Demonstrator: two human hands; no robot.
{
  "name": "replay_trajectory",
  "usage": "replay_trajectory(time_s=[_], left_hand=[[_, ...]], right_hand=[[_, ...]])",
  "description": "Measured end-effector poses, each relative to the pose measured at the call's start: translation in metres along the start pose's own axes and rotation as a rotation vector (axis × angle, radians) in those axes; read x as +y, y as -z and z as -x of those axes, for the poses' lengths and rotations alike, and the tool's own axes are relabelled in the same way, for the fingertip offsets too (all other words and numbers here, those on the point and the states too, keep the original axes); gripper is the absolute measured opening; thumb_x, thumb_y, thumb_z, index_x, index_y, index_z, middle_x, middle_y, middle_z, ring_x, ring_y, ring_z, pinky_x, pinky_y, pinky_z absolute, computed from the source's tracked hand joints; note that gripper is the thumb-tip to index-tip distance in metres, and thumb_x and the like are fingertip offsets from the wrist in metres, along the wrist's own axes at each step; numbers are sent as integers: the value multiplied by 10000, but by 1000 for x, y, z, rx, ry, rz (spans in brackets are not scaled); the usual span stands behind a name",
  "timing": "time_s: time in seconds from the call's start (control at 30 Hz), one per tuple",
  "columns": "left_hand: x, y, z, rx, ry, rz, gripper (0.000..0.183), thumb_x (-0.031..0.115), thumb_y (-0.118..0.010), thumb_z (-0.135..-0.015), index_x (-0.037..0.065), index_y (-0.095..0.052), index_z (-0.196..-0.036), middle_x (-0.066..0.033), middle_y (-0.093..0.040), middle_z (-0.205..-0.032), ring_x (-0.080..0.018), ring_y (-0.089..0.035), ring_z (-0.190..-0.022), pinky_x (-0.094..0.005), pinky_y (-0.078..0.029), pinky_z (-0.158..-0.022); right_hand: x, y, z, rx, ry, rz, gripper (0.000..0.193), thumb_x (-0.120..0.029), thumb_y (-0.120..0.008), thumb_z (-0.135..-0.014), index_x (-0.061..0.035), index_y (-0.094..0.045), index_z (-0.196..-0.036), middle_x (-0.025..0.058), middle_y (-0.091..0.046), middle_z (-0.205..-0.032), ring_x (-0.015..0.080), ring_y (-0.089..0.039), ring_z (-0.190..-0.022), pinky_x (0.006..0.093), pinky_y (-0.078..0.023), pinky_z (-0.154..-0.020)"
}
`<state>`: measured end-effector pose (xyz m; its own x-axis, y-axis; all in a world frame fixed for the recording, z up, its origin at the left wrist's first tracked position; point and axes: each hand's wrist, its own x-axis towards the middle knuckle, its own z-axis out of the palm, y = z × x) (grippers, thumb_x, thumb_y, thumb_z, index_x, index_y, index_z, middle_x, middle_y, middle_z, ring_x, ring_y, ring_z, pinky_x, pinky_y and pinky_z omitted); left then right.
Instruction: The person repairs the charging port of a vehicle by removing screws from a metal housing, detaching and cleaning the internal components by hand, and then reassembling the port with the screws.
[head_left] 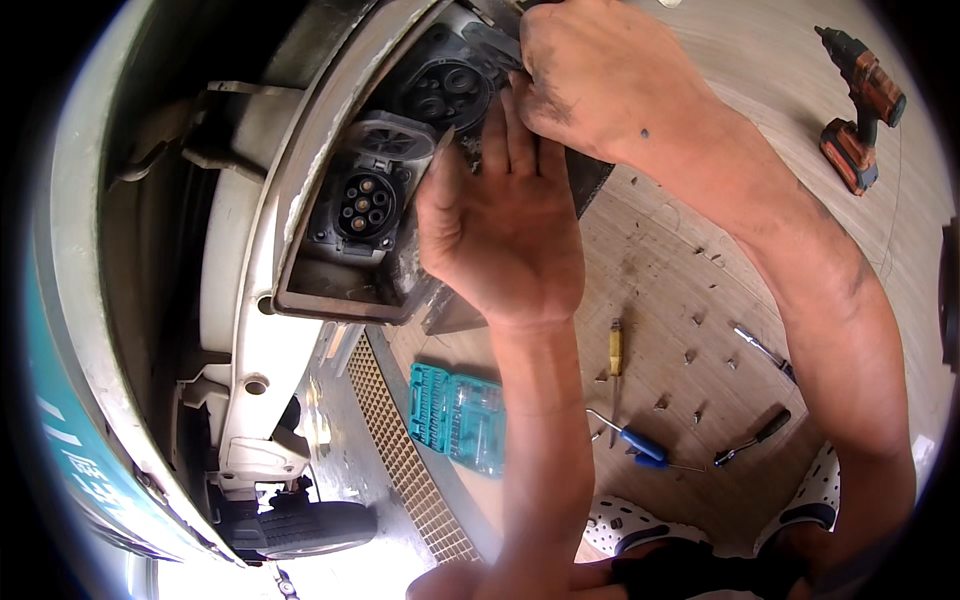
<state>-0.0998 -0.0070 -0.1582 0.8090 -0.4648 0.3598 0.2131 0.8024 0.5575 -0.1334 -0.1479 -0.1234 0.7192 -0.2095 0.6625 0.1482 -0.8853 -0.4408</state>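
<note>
A: Head view: where are the hands?
B: Both up at the socket housing (345, 306) on the vehicle body. Left hand (510, 235) palm toward camera, fingers straight and close together pointing up, thumb spread off to the left. Can't tell if the fingertips bear on anything.
A: Right?
B: Right hand (578, 80) curled into a fist at the housing's upper right, just above the left fingertips. Fingers hidden, can't tell what's in it.
A: Sockets?
B: Two, both inside the housing. Lower socket (364, 207) round, several pins, just left of the left hand. Its cap (396, 138) flipped up. Upper socket (447, 95) bigger, above the left thumb.
A: Floor?
B: Wood-look floor (640, 255), right of the housing. Red-and-black drill (862, 110) far right. Yellow-handled screwdriver (616, 345), two blue-handled tools (640, 441) close together below it, ratchet (755, 437) to their right. Small screws (690, 357) scattered around. Teal bit case (430, 405) lies unfolded near the metal grating (410, 455).
A: Lower left?
B: Tyre (318, 528) under the vehicle body.
</note>
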Motion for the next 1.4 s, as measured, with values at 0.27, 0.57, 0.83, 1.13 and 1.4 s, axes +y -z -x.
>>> replay_trajectory(time_s=[0.27, 0.57, 0.83, 1.13, 1.4], left_hand=[[7, 6, -3, -61, 1, -32, 378, 302, -542, -988, 40, -631, -1245, -182, -627, -1292, -295, -527, -1307, -456, -307, -1205], [3, 9, -2, -80, 7, 0, 406, 319, -549, -990, 46, -610, -1284, -169, -610, -1318, -283, -509, -1322, -471, -296, -1206], [3, 7, -1, -53, -5, 7, 392, 304, -557, -985, 65, -607, -1292, -152, -604, -1335, -265, -502, -1331, -490, -290, -1206], [-3, 1, -1, -19, -32, -22, 296, 335, -574, -968, 116, -627, -1161, -178, -550, -1374, -287, -481, -1342, -522, -288, -1204], [0, 5, -3, 5, -51, -108, 211, 388, -580, -959, 209, -665, -1031, -115, -615, -1282, -283, -517, -1302, -534, -315, -1179]], right_hand=[[5, -6, -4, -44, 36, 112, 241, -253, -701, -778, -13, -692, -753, 161, -676, -775, 347, -689, -801, 434, -568, -711], [-2, 7, -5, -139, -26, 5, 236, -246, -681, -798, -16, -683, -743, 180, -697, -833, 363, -680, -823, 449, -560, -710], [-12, 20, -8, -189, -61, 38, 244, -223, -667, -801, 5, -700, -722, 215, -694, -789, 388, -698, -793, 454, -571, -708], [1, 24, 6, -107, 32, -70, 286, -249, -660, -887, 29, -678, -823, 246, -678, -849, 394, -683, -849, 480, -541, -759], [26, 15, 48, -101, -403, -231, 407, -358, -716, -894, 44, -668, -850, 119, -572, -664, 229, -527, -644, 394, -451, -620]])
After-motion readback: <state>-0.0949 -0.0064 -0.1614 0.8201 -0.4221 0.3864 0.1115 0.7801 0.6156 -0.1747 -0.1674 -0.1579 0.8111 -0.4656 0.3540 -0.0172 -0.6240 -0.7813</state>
